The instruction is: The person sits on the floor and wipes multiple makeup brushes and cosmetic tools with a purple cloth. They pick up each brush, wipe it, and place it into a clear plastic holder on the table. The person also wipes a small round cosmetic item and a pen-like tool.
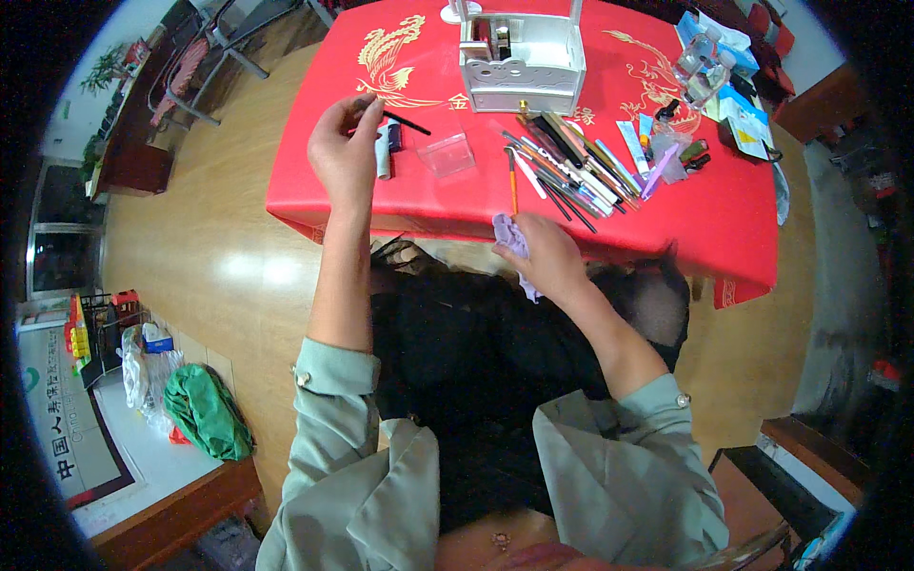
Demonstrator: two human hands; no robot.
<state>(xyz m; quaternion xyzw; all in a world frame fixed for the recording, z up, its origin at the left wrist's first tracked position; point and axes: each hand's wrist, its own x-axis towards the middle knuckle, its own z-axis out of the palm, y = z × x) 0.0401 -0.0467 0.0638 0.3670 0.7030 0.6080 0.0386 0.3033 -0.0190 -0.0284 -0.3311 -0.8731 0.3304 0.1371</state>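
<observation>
My left hand (346,153), raised over the red cloth's near left part, pinches a thin black stick (408,123), perhaps a makeup pencil. Below it lie a pale blue tube (383,158) and a dark blue item (395,134). Between the hands rests a clear plastic box (446,154). At the table's near edge, my right hand (550,255) grips a crumpled lilac cloth (509,234). An orange-handled brush (513,184) reaches down to that hand; whether the fingers hold it is hidden. Right of it lies a pile of brushes and pencils (571,168).
A white organizer box (525,100) with a drawer stands at the back of the red tablecloth (414,196). Small tubes (633,146), clear bottles (703,68) and a tissue pack (742,53) crowd the right side. A green bag (207,412) lies at lower left.
</observation>
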